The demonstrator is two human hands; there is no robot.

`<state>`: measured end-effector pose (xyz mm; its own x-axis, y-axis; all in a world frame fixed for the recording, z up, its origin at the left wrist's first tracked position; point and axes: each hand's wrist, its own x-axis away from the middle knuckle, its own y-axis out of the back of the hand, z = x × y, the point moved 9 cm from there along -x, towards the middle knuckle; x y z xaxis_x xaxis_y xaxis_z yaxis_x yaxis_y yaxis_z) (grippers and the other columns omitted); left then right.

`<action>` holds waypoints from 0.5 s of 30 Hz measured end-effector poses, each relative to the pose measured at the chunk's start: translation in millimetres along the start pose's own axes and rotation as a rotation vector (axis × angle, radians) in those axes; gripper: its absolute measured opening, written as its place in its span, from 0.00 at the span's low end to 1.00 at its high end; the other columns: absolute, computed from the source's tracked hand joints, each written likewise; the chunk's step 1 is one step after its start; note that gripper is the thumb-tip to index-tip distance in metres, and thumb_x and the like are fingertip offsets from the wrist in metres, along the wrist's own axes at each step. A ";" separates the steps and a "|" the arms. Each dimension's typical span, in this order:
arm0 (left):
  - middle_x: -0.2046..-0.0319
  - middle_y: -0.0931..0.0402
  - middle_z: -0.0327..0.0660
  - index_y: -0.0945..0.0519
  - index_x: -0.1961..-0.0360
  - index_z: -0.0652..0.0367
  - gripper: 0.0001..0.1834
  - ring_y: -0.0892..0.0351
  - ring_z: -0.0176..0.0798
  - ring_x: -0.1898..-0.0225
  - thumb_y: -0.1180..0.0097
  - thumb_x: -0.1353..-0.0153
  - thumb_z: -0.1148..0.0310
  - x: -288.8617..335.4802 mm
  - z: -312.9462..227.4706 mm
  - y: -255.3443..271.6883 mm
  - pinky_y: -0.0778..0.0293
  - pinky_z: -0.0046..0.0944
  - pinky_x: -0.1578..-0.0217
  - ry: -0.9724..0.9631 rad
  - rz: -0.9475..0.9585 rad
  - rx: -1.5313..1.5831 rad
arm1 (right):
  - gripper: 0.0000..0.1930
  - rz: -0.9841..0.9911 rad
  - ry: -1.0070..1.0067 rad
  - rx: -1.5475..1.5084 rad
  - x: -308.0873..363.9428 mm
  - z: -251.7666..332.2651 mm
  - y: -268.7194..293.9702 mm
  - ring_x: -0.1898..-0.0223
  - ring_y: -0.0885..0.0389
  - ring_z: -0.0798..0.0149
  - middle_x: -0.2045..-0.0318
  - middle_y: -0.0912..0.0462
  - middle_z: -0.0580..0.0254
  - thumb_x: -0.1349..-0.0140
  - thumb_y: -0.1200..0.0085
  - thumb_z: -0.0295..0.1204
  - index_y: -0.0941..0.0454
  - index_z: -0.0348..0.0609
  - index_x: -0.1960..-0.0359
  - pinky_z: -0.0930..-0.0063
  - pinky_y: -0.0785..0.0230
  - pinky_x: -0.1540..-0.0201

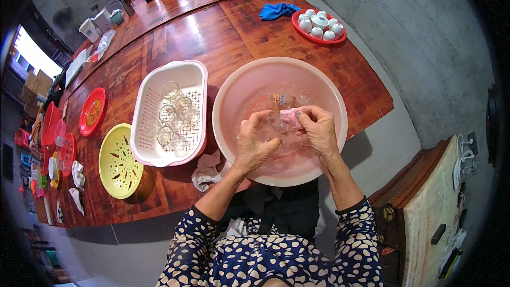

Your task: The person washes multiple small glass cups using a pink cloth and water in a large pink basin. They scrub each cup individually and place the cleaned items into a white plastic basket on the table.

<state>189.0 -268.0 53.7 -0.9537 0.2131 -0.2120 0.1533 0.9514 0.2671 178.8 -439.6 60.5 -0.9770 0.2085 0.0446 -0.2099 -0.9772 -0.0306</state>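
Over the large pale pink basin, my left hand is curled around a clear drinking glass, whose see-through outline is hard to make out. My right hand pinches a pink cloth against the glass's rim side. Below both hands, water and more clear glassware fill the bottom of the basin; how many pieces lie there I cannot tell. To the left, a white draining basket with a pink rim holds several clear glasses.
A yellow colander and a red plate stand further left. A crumpled pale cloth lies between basket and basin. At the far right are a red tray of white cups and a blue cloth. A wooden cabinet stands right.
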 end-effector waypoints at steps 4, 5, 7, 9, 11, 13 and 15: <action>0.55 0.28 0.44 0.31 0.46 0.62 0.33 0.32 0.40 0.47 0.33 0.56 0.73 -1.9 27.7 10.0 0.33 0.39 0.46 0.185 -0.083 0.293 | 0.06 -0.010 0.142 0.474 -12.0 -14.7 -0.1 0.75 0.23 0.63 0.74 0.21 0.55 0.41 0.44 0.29 0.21 0.38 0.69 0.71 0.27 0.73; 0.53 0.28 0.44 0.32 0.45 0.63 0.31 0.30 0.39 0.47 0.34 0.51 0.73 0.7 22.9 7.2 0.32 0.36 0.46 0.291 -0.074 0.511 | 0.06 -0.020 0.217 0.629 -11.7 -13.4 -3.0 0.74 0.22 0.58 0.73 0.22 0.53 0.42 0.43 0.29 0.22 0.39 0.70 0.67 0.26 0.72; 0.53 0.28 0.43 0.33 0.45 0.64 0.29 0.28 0.37 0.50 0.36 0.49 0.74 -2.1 25.3 8.3 0.30 0.35 0.48 0.286 -0.128 0.596 | 0.07 0.106 0.382 0.886 -2.7 -12.7 -25.4 0.71 0.22 0.52 0.70 0.26 0.48 0.43 0.44 0.29 0.23 0.38 0.69 0.61 0.26 0.68; 0.53 0.27 0.42 0.33 0.45 0.63 0.27 0.27 0.36 0.52 0.38 0.46 0.74 -1.1 31.1 9.8 0.28 0.34 0.51 0.324 -0.160 0.701 | 0.08 0.310 0.328 1.082 4.1 -21.7 -51.9 0.61 0.23 0.48 0.63 0.30 0.44 0.44 0.45 0.27 0.25 0.37 0.64 0.56 0.26 0.62; 0.54 0.27 0.41 0.33 0.46 0.63 0.25 0.26 0.34 0.54 0.40 0.44 0.73 -0.1 37.1 6.6 0.27 0.34 0.53 0.401 -0.160 0.840 | 0.08 0.374 0.373 1.310 11.9 -29.5 -72.1 0.57 0.25 0.46 0.62 0.30 0.44 0.46 0.47 0.25 0.24 0.36 0.65 0.56 0.26 0.60; 0.55 0.27 0.40 0.33 0.47 0.61 0.23 0.26 0.32 0.54 0.41 0.43 0.72 -3.1 46.9 5.0 0.26 0.34 0.55 0.407 -0.154 0.870 | 0.08 0.668 0.470 1.420 33.3 -54.5 -89.2 0.54 0.27 0.44 0.59 0.30 0.45 0.48 0.49 0.24 0.23 0.35 0.67 0.57 0.25 0.57; 0.55 0.27 0.39 0.32 0.48 0.60 0.21 0.26 0.31 0.55 0.43 0.41 0.72 -3.9 49.6 7.2 0.25 0.34 0.56 0.409 -0.168 0.894 | 0.08 0.770 0.371 1.396 34.7 -60.5 -92.4 0.55 0.27 0.44 0.58 0.30 0.45 0.48 0.49 0.23 0.22 0.34 0.67 0.57 0.26 0.56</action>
<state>206.6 -250.9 9.9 -0.9707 0.1277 0.2033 -0.0138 0.8157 -0.5783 162.1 -339.7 4.4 -0.8274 -0.5200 0.2122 0.2955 -0.0818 0.9518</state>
